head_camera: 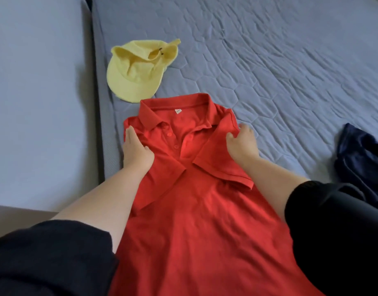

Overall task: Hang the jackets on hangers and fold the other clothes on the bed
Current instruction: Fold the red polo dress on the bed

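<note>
- Red polo shirt (190,210) lies face up on the bed (269,60), collar away from the person and hem running out of view at the bottom edge of the picture.
- Its placket is unbuttoned, a small white label shows inside the collar, and both short sleeves are folded inward across the chest, their cuffs nearly meeting below the buttons.
- The left hand (136,150) holds the shirt's folded edge at one shoulder: the thumb presses into puckered cloth on top and the fingers stretch forward along the edge toward the collar.
- The right hand (243,144) grips the opposite shoulder, thumb on the fabric and fingers curled over the outer edge.
- Both forearms are bare and reach forward on either side of the shirt; black sleeves (49,257) are pushed up toward the elbows.
- A yellow cap (136,77) rests crumpled on the bed just beyond the collar and to its left, its brim nearly touching the shirt.
- A navy garment (363,159) lies bunched at the right edge of the view, apart from the shirt and partly cut off.
- The bed wears a quilted grey-blue cover, creased toward the far side, and a plain pale surface borders it on the left.
</note>
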